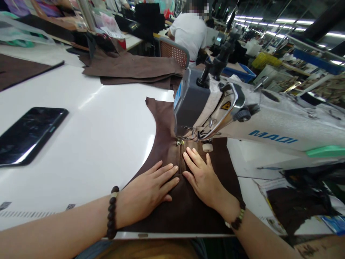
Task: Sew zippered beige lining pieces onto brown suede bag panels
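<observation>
A dark brown leather-like panel point(194, 212) lies flat on the white table, its far part under the head of a sewing machine point(194, 97). Down its middle runs a zipper point(181, 162), with a small metal piece close to the machine's presser foot point(180, 141). My left hand point(151, 187) rests flat on the panel just left of the zipper, fingers stretched out. On the zipper's right side my right hand point(201, 172) presses flat, fingers spread, near a white roller point(207, 146). Neither hand grips anything.
A black phone or tablet point(32, 135) lies at the left. Stacked brown pieces point(132, 68) sit at the back of the white table point(107, 126). Dark scraps point(299, 203) lie at the right. Beyond the machine, a person in a white shirt point(190, 32) sits on a chair.
</observation>
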Demonstrator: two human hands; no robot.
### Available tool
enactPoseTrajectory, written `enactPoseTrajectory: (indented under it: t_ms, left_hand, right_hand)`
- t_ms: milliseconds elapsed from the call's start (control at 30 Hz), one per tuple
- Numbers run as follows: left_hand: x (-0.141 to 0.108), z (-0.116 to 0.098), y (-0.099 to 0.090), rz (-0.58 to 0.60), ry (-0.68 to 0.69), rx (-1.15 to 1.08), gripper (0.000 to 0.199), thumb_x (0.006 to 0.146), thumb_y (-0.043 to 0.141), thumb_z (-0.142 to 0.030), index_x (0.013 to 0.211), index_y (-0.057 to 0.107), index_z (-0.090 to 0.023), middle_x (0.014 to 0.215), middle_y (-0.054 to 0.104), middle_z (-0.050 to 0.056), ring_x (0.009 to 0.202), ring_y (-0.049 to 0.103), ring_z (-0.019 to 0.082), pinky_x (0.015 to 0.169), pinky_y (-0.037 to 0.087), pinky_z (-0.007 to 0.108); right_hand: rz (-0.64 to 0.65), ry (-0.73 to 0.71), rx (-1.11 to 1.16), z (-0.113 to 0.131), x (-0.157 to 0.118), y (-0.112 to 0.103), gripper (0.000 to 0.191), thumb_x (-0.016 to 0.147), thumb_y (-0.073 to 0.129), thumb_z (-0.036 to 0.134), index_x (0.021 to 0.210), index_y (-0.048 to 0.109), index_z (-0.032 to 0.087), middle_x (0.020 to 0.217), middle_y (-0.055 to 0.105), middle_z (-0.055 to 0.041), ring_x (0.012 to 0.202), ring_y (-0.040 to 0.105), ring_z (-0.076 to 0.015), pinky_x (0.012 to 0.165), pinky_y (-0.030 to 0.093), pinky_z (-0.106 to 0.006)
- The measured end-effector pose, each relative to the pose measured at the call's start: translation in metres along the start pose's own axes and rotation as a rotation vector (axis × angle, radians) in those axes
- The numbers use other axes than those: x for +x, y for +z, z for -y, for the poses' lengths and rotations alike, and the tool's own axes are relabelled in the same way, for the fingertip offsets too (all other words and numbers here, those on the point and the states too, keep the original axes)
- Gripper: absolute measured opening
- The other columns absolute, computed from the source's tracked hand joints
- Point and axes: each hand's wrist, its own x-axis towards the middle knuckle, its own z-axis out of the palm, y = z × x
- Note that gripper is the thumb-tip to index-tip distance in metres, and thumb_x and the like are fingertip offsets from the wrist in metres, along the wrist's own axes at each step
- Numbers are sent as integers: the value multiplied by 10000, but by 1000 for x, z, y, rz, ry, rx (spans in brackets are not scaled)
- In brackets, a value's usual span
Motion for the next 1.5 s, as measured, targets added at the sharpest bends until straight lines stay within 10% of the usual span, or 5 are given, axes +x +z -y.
enactPoseTrajectory:
  t_ms: [1500]
  left_hand:
    - [43, 42, 0, 32, -74, 7, 454, 835, 523, -414, 1173, 480, -114, 1171, 490, 138, 1138, 420, 263, 1001, 305, 448]
  right_hand:
    - [-59, -94, 28, -34, 54, -5, 335, 917, 328, 316, 1127, 547, 175, 1106, 583, -95, 1055, 503, -208, 946, 356, -398]
